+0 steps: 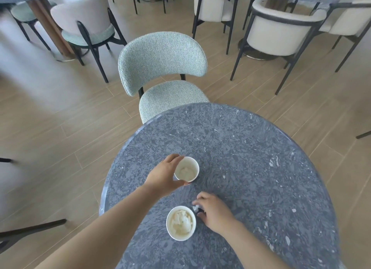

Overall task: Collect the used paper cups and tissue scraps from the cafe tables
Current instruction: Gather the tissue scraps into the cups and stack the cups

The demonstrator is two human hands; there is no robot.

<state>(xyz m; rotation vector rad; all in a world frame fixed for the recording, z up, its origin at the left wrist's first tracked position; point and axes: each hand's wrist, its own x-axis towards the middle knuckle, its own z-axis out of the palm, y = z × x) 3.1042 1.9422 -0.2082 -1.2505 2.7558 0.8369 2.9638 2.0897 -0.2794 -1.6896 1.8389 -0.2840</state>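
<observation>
- One round stone-patterned table (261, 168) carries all the task's things, gathered toward its near left part; a pale green chair (162, 63) stands tucked in on the far side.
- Two paper cups stand upright on it, openings up, well apart from each other. The far cup (187, 170) holds a little crumpled tissue, and the near cup (180, 223) is nearly full of it.
- Reaching in from the left, the left hand (164, 176) wraps the far cup's side, thumb near and fingers over the far rim, gripping it.
- Just right of the near cup, the right hand (212, 212) curls its fingers on the table and seems to pinch a tissue scrap (195, 208); blur hides the exact hold.
- That scrap sits beside the near cup's upper right rim, so I judge that a short carry leftward over that rim would drop it in, the right hand being much the nearer.
</observation>
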